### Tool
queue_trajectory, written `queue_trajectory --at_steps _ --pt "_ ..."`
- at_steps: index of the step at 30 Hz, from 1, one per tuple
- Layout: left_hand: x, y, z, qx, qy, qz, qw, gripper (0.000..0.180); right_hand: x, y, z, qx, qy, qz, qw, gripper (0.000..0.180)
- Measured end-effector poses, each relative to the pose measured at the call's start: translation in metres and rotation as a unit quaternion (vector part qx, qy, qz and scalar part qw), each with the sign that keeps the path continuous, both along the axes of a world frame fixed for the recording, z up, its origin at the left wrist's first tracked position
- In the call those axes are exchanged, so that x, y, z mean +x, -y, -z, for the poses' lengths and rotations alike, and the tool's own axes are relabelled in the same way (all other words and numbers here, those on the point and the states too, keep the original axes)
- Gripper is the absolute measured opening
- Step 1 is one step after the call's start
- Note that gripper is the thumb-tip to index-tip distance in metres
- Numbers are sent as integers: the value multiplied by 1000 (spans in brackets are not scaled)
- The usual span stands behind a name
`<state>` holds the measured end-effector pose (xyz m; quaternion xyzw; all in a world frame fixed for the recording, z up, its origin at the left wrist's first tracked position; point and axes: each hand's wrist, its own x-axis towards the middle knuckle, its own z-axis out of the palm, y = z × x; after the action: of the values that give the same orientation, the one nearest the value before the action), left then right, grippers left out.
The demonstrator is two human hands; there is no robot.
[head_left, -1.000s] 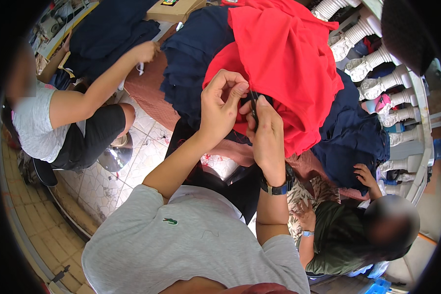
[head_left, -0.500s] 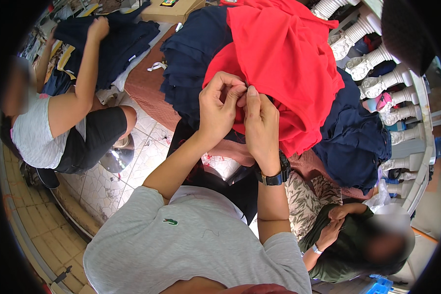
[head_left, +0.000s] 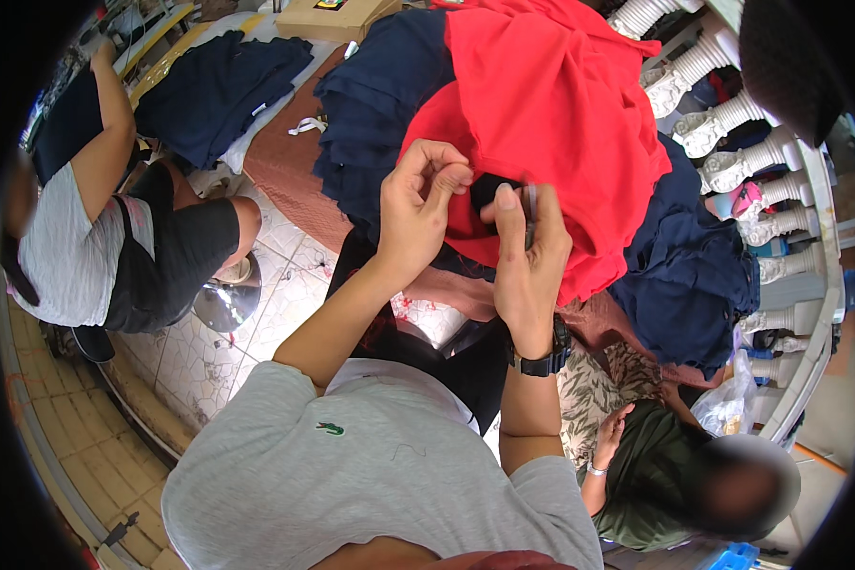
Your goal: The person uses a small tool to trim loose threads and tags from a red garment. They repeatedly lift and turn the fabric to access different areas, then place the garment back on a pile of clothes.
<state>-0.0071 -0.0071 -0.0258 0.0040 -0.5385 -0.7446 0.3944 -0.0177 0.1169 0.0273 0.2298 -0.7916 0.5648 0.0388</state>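
My left hand point(head_left: 418, 209) is closed in a pinch at the edge of a red garment point(head_left: 560, 114). Just to its right, my right hand point(head_left: 527, 252) has thumb and fingers bent around a thin greyish object point(head_left: 531, 203), mostly hidden, whose kind I cannot make out. Between the two hands a dark patch point(head_left: 492, 188) shows against the red cloth. The red garment lies draped over a tall stack of folded navy cloth point(head_left: 375, 114).
More navy cloth point(head_left: 684, 266) is heaped at the right, beside a white balustrade point(head_left: 779, 152). A person point(head_left: 76, 247) at the left handles navy pieces near a cardboard box point(head_left: 337, 19). Another person point(head_left: 651, 475) sits at lower right, near a clear plastic bag point(head_left: 729, 404).
My right hand has moved right and slightly down, away from my left, which stays by the red cloth. The person at left has swung navy cloth leftward; the person at lower right has parted their hands.
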Motion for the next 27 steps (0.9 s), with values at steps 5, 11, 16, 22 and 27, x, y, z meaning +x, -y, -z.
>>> queue_trajectory --at_steps 5,11,16,22,27 --pt "0 0 4 -151 50 -55 986 7 -11 12 8 -124 -101 28 987 13" --pt "3 5 5 -169 5 -93 981 5 -7 1 3 -93 68 -71 991 23" --pt "5 4 2 -177 -6 -115 977 8 -8 4 8 -37 146 -124 981 47" --pt "8 10 5 -182 -4 -94 979 4 -11 4 6 15 138 -118 983 48" --pt "7 8 1 -193 -22 -123 973 7 -17 10 8 -11 121 -125 985 49"
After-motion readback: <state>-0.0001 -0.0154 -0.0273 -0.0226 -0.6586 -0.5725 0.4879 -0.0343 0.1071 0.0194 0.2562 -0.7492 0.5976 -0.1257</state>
